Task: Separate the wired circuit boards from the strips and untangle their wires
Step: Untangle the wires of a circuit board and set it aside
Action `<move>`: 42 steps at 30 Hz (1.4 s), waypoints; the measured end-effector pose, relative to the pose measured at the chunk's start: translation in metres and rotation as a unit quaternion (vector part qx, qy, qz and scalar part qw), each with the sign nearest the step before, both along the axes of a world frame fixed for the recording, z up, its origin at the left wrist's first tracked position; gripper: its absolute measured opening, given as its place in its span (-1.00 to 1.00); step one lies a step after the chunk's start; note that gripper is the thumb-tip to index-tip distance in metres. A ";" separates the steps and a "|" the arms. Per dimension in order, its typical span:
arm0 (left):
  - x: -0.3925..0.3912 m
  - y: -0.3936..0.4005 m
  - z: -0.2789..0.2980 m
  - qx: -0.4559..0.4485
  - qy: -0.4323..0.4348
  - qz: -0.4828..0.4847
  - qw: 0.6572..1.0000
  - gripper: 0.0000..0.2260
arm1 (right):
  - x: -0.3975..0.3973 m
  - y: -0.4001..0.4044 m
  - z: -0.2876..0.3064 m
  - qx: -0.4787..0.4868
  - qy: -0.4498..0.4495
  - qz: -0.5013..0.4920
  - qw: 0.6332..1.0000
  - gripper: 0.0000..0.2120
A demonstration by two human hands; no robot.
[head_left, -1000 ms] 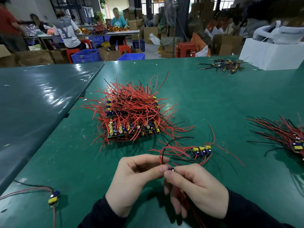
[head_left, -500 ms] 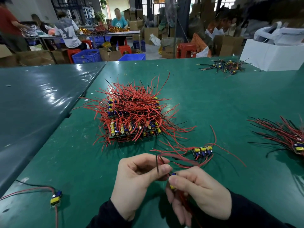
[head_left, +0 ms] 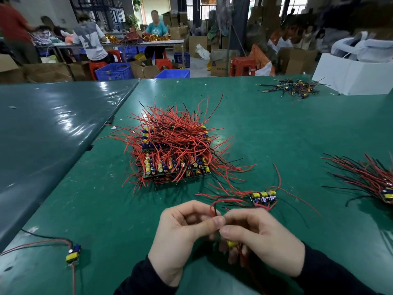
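L hand (head_left: 180, 235) & R hand (head_left: 261, 241) meet fingertip to fingertip low centre over the green table (head_left: 276, 128); L thumb + forefinger pinch a red wire (head_left: 212, 206) and a black one beside it, both looping up just above the pinch; 0.5 s ago the wire stood as a short straight end above the L thumb, now it arcs over toward the R side; R hand fingers curl round a small circuit board (head_left: 231, 243), only its yellow part showing under the R thumb, red leads trailing down below the palm; a sec ago the board was barely visible at the fingertips, since then it sits lower, under the R hand, and hands look closer together.

Just beyond the grip, up and to the R, a short strip of boards (head_left: 263, 198) lies flat w/ red + black wires fanning out, some passing close to the fingertips; unchanged vs earlier frames; further beyond, up-left of the grip, the big stack of strips (head_left: 174, 150) under a red wire tangle, same spot; far R of the grip a sorted bundle (head_left: 370, 177) at the frame edge; far L and slightly below, one single board (head_left: 73, 254) w/ red + black leads; well beyond to the R, a small wire pile (head_left: 295, 87) next to a white box (head_left: 350, 75); none of these shifted.
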State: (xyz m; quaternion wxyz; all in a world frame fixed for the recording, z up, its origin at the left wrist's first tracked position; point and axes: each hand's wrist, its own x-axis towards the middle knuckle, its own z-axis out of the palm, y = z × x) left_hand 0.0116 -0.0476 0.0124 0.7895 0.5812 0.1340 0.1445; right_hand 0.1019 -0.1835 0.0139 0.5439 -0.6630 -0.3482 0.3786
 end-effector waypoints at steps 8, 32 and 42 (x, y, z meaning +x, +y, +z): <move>0.000 0.003 0.001 0.029 0.015 -0.039 0.999 -0.82 | -0.006 0.000 0.000 -0.005 -0.016 -0.001 1.000 -0.84; 0.001 0.012 0.001 -0.028 0.050 0.070 0.996 -0.82 | -0.013 -0.001 -0.011 0.046 -0.230 -0.088 0.968 -0.85; 0.003 0.018 0.006 -0.248 0.066 0.031 0.966 -0.83 | -0.016 0.003 -0.018 0.126 -0.289 -0.106 0.943 -0.92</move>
